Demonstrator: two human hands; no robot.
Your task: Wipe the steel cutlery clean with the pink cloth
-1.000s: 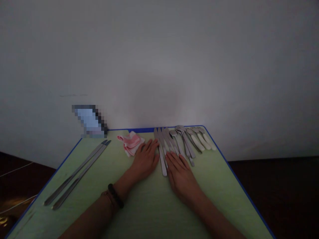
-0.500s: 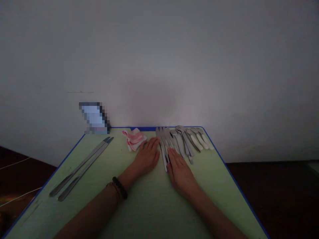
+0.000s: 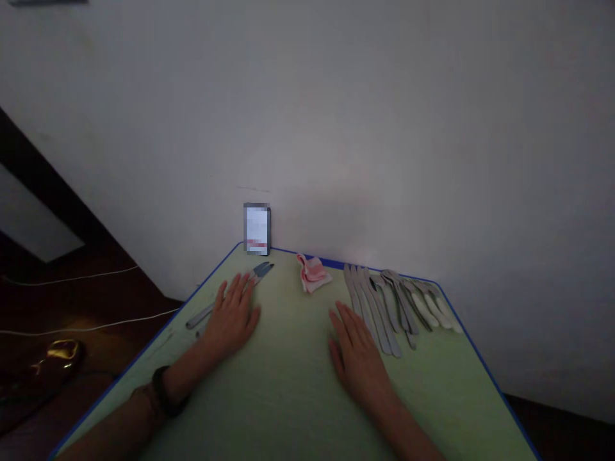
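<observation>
My left hand (image 3: 229,323), with a dark bracelet at the wrist, lies palm down over two long metal utensils (image 3: 266,269) that look like table knives. Its fingers are spread, covering their middle parts; the far tips and near ends stick out. My right hand (image 3: 358,352) rests on the table just left of several metal knives (image 3: 379,314) lying side by side, its fingers stretched out. I cannot tell whether it touches the nearest knife. Right of the knives lie several spoons (image 3: 401,298) and white-handled forks (image 3: 439,310), partly overlapping.
A crumpled pink-and-white cloth (image 3: 313,274) lies near the back edge of the green, blue-edged table (image 3: 288,397). At the back left corner a phone-like device (image 3: 257,229) with a pixelated screen leans by the wall (image 3: 384,128). White cables (image 3: 96,330) run past the left side.
My left hand has moved from beside the cloth and knives leftward onto the two long utensils. My right hand has drawn back from the knife row. The view has turned left.
</observation>
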